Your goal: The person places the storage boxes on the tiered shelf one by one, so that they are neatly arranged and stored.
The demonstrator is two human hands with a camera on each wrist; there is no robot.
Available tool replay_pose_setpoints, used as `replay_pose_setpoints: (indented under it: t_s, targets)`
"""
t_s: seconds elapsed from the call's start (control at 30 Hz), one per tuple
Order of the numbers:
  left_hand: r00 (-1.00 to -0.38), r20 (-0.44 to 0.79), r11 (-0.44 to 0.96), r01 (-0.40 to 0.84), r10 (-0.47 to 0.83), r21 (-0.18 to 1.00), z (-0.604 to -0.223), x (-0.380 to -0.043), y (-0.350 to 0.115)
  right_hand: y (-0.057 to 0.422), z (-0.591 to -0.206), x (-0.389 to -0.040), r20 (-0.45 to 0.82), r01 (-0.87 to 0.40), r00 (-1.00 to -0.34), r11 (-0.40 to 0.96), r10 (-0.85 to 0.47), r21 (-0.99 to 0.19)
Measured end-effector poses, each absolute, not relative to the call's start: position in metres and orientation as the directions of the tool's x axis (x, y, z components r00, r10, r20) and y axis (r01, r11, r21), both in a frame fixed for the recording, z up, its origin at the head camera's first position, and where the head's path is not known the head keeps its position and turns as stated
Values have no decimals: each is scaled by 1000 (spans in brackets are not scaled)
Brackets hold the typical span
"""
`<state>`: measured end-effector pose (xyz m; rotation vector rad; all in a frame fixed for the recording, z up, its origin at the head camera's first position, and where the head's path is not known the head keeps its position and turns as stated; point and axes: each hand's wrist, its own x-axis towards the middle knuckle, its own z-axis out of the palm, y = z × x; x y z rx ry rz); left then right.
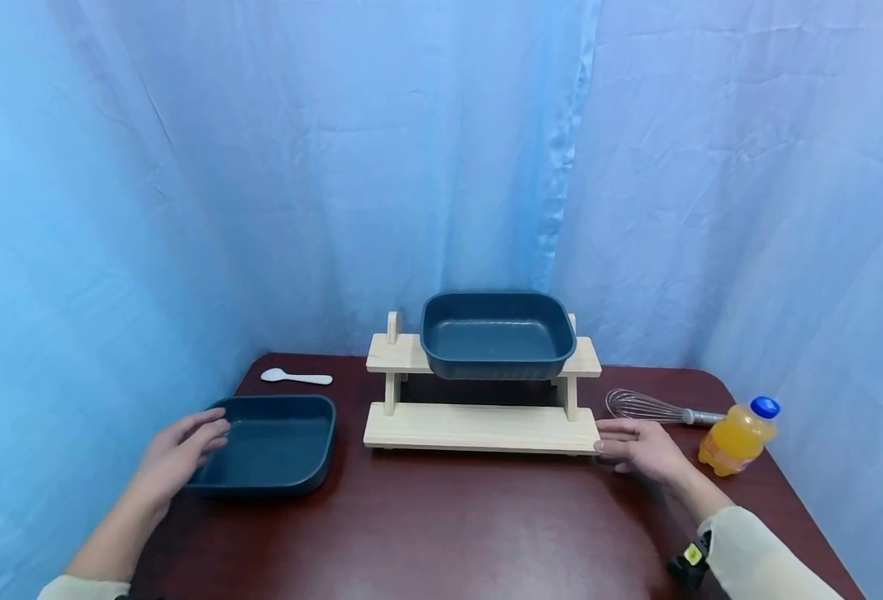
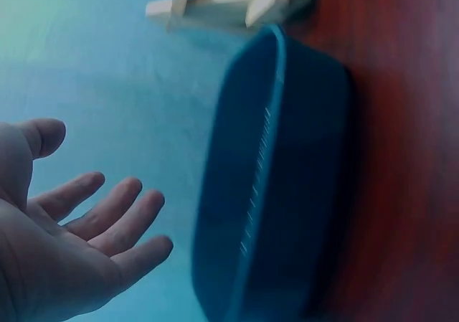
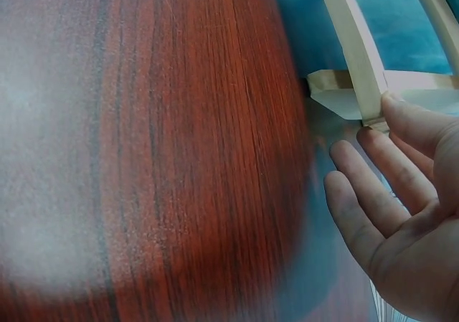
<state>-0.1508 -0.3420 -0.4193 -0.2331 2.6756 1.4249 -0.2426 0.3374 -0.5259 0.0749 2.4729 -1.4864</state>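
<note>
A two-tier wooden shelf (image 1: 479, 427) stands mid-table, with a dark blue rectangular dish (image 1: 497, 337) on its upper board. At the right end of the lower board my right hand (image 1: 640, 450) pinches the corner between thumb and index finger; the other fingers stay loose, as the right wrist view shows. A second dark blue dish (image 1: 276, 442) lies on the table at the left, with nothing visible inside it. My left hand (image 1: 185, 446) hovers over that dish's left side, fingers spread and loosely bent, holding nothing. In the left wrist view the hand (image 2: 79, 243) appears apart from the dish.
A white spoon (image 1: 296, 377) lies behind the left dish. Right of the shelf are a metal whisk (image 1: 655, 408) and an orange drink bottle (image 1: 737, 437) with a blue cap, close to my right forearm. Light blue curtains (image 1: 321, 167) enclose the dark red wooden table (image 1: 441, 525).
</note>
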Motion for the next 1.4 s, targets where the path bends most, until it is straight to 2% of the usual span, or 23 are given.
replay_pose_setpoints:
  t_s: [0.23,0.57,1.13,1.4]
  targets:
    - [-937,-267,475,-345,-225,809,-440,-136,-367,338,-524,-242,-245,172,-964,465,-101,-869]
    - [-882,-274,392,-424,-383,816,-469,-133,-381,337,-526,-244,-247,179,-964,449,-96,-875]
    - [-839,-296,301,-459,-457,836,-508,-139,-380,336,-527,-241,-247,182,-965,462,-83,-868]
    - [-836,-270,270,-431,-477,861,-520,-141,-381,337,-526,-244,-255,186,-963,472,-85,-862]
